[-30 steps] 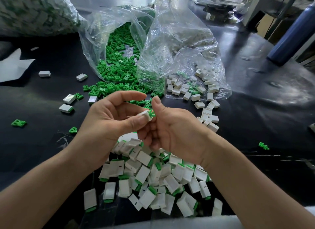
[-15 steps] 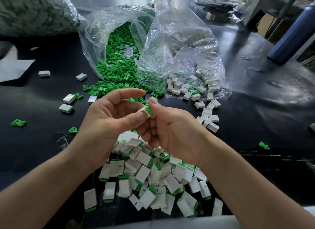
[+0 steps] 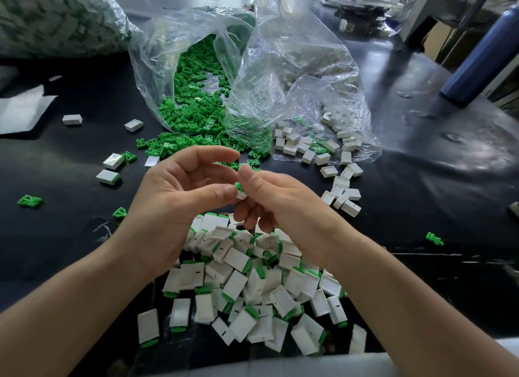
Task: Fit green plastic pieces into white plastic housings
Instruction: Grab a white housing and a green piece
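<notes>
Left hand (image 3: pixel 174 202) – raised above the table, palm turned inward. The thumb tip presses the side of a small white plastic housing (image 3: pixel 241 195); the index finger arches free above it, and whether the other fingers touch it from behind cannot be told.

Right hand (image 3: pixel 283 199) – back toward the camera, thumb upright. It pinches the same housing from the right, with the lower fingers curled loosely beneath.

Green plastic piece (image 3: pixel 238 185) – seated in the housing's upper end, only a small tip showing. The pair is held in the air between both hands, above the heap of assembled white-and-green units (image 3: pixel 252 286) on the black table (image 3: pixel 421 185).

Clear plastic bag of loose green pieces (image 3: pixel 196 101) – lying open beyond the hands, contents spilling out.

Second clear plastic bag (image 3: pixel 295 67) – just right of the first, with empty white housings (image 3: pixel 309 149) scattered at its mouth.

Change against one second ago: the held pair sits slightly lower and further left. The right thumb has closed in toward the left index finger. The green tip now shows at the top of the housing rather than at its right side. Heap, bags and strays are unmoved.
</notes>
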Available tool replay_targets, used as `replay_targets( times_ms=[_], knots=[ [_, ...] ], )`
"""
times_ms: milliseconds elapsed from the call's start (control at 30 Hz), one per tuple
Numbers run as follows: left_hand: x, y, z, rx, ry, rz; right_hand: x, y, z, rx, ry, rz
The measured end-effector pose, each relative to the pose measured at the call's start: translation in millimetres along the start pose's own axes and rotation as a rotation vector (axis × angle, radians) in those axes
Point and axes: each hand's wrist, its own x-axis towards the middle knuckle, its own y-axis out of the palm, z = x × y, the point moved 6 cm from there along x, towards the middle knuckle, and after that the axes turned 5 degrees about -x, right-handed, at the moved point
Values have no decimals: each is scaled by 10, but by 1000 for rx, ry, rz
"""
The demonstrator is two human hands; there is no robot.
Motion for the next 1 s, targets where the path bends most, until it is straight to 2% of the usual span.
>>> replay_targets(
  times_ms=[267, 600, 1000],
  knots=[
    [-12, 58, -22, 13, 31, 16, -12, 43, -29, 7, 4, 32],
    [-10, 53, 34, -41, -48, -4, -3, 6, -17, -297, -90, -146],
    [4, 57, 73, -98, -60, -44, -6, 35, -7, -420, -114, -167]
  ],
)
